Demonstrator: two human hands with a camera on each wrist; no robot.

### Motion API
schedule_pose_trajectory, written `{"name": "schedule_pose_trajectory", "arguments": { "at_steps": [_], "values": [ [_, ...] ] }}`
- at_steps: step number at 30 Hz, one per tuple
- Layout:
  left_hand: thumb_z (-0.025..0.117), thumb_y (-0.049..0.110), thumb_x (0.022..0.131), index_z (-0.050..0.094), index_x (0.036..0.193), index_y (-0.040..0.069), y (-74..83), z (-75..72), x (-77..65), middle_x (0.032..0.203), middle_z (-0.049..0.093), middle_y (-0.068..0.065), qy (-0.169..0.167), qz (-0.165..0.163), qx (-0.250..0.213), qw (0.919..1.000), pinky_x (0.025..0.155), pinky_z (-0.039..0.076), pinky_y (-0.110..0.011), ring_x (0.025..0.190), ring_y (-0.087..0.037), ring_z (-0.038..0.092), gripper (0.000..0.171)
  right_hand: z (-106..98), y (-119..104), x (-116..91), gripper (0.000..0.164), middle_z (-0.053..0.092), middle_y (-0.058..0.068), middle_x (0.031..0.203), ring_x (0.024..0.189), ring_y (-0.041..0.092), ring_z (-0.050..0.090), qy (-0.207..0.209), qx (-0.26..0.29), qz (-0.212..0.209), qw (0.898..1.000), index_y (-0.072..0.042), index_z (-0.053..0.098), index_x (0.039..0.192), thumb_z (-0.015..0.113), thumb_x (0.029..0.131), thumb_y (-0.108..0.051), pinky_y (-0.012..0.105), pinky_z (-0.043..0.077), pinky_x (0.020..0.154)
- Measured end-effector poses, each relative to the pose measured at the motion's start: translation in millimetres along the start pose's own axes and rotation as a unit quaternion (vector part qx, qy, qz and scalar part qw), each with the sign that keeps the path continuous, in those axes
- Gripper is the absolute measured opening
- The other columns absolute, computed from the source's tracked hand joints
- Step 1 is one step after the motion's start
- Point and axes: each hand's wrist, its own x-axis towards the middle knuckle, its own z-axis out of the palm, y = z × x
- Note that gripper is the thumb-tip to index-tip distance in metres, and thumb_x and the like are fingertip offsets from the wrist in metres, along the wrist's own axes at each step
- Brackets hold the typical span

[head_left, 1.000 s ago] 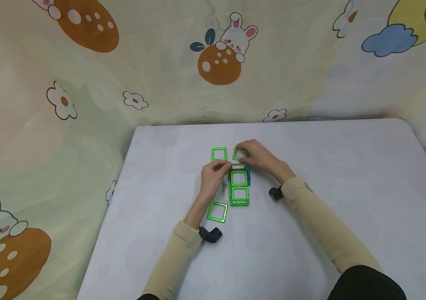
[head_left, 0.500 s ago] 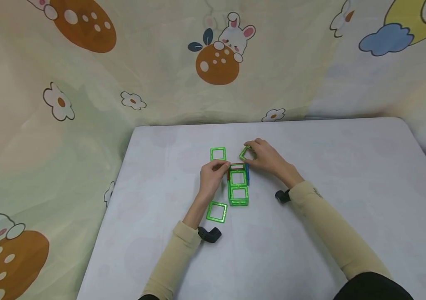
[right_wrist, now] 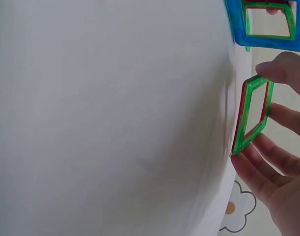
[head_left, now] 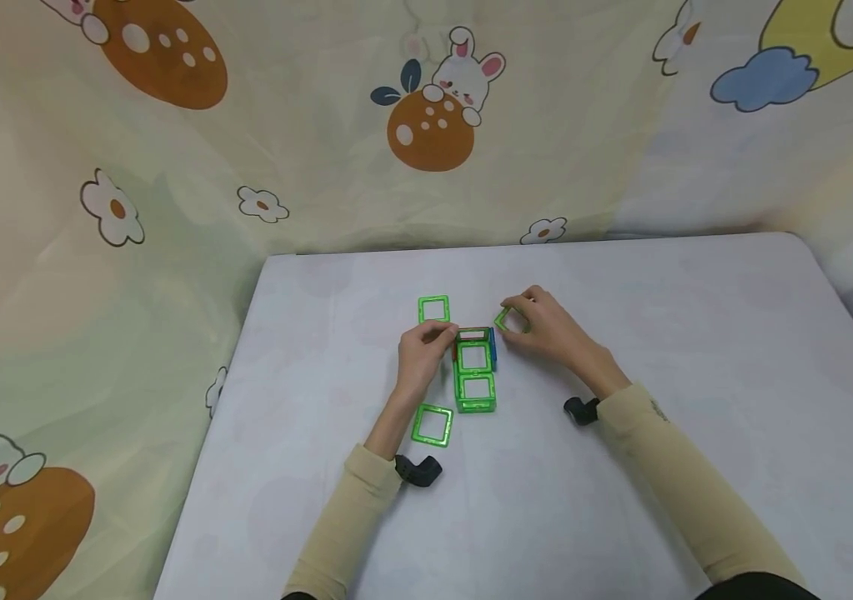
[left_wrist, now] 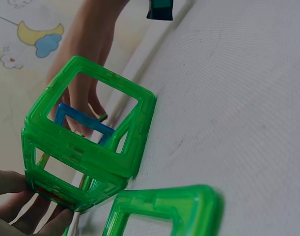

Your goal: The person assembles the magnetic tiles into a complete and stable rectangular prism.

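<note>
A structure of square magnetic tiles point(head_left: 475, 372) stands mid-table, mostly green, with a blue tile point(right_wrist: 272, 43) on its right side and some red at its left. My left hand point(head_left: 418, 360) holds its far left corner, thumb and fingertips at the edge; in the left wrist view the fingers point(left_wrist: 22, 209) reach the structure's lower left edge. To the right of the far end, my right hand point(head_left: 552, 332) pinches a tilted green magnetic tile point(right_wrist: 245, 113) by its edges between thumb and fingers. Red shows along that tile's edge. A gap separates it from the structure.
One loose green tile point(head_left: 434, 298) lies beyond the left hand. Another loose green tile point(head_left: 432, 442) lies on the near left, by the left wrist. The white table point(head_left: 659, 375) reaches back to a patterned cloth backdrop point(head_left: 321, 125).
My right hand has drawn the green tile to the right and slightly nearer, away from the loose far tile, turning it on the way. The left hand stays at the structure's corner.
</note>
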Motion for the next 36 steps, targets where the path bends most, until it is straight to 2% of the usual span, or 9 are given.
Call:
{"name": "schedule_pose_trajectory", "arguments": {
  "at_steps": [11,17,22,28,36],
  "values": [
    [0.074,0.027,0.096,0.078,0.106,0.009,-1.9,0.4,0.3,0.112,0.074,-0.006,0.003,0.004,-0.007,1.0,0.089,0.058,-0.03,0.101,-0.017,0.07,0.02,-6,-6,-23,0.05,0.056,0.017,0.122,0.103,0.031,0.055,-0.001,0.022,0.009,1.0,-0.007,0.065,0.133,0.08,0.09,-0.025,0.043,0.052,0.085],
    [0.075,0.028,0.096,0.078,0.105,0.009,-2.5,0.9,1.3,0.11,0.075,-0.007,0.004,0.006,-0.012,0.9999,0.088,0.058,-0.029,0.101,-0.017,0.071,0.021,-6,-5,-37,0.049,0.059,0.018,0.118,0.105,0.033,0.061,0.007,0.056,-0.018,0.998,-0.004,0.065,0.131,0.082,0.087,-0.019,0.044,0.053,0.084],
    [0.075,0.029,0.096,0.078,0.107,0.009,-2.0,1.3,0.9,0.112,0.074,-0.007,0.003,0.007,-0.008,0.9999,0.091,0.058,-0.03,0.103,-0.017,0.071,0.023,-6,-5,-47,0.048,0.06,0.017,0.118,0.107,0.034,0.064,0.009,0.084,-0.037,0.996,-0.002,0.064,0.129,0.082,0.087,-0.015,0.049,0.056,0.088],
    [0.074,0.028,0.097,0.077,0.106,0.01,-2.2,0.4,0.9,0.112,0.074,-0.005,-0.001,0.007,-0.008,0.9999,0.092,0.058,-0.031,0.105,-0.017,0.069,0.021,-8,-8,-55,0.048,0.06,0.015,0.12,0.107,0.033,0.066,-0.005,0.111,-0.047,0.993,-0.001,0.062,0.127,0.083,0.084,-0.011,0.05,0.057,0.093],
    [0.074,0.026,0.097,0.077,0.107,0.009,-1.0,0.2,0.9,0.113,0.074,-0.007,-0.003,0.008,-0.01,0.9999,0.094,0.059,-0.033,0.107,-0.019,0.07,0.02,-7,-17,-64,0.049,0.059,0.014,0.12,0.11,0.032,0.066,-0.02,0.121,-0.062,0.991,0.001,0.059,0.124,0.084,0.083,-0.009,0.045,0.058,0.096]
  ]
}}
